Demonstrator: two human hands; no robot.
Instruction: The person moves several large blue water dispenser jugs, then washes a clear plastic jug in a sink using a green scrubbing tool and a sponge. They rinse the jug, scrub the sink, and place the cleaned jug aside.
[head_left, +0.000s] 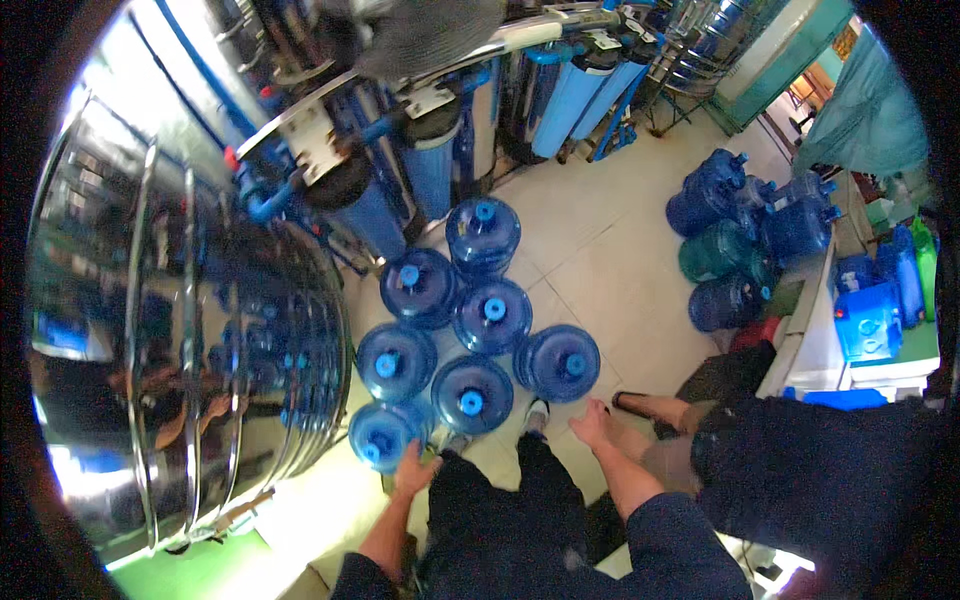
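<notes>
Several large blue water-cooler bottles with light-blue caps stand close together on the floor before me. My left hand [413, 470] is beside the nearest left bottle [385, 433], its thumb apart from its fingers, and it seems to touch the side. My right hand [592, 424] hangs in the air just below the rightmost bottle [560, 364], fingers loosely bent and apart, nothing in it. Between my hands, at my shoes, stands another bottle [473, 394]. Behind it are a middle bottle [492, 315] and a far one [483, 236].
A shiny ribbed steel tank [190, 360] fills the left side. Blue filter housings [570, 105] and pipes line the back. More bottles [728, 255], blue and greenish, stand at the right. Another person in dark clothes [810, 480] is close on my right, near a white counter [815, 320].
</notes>
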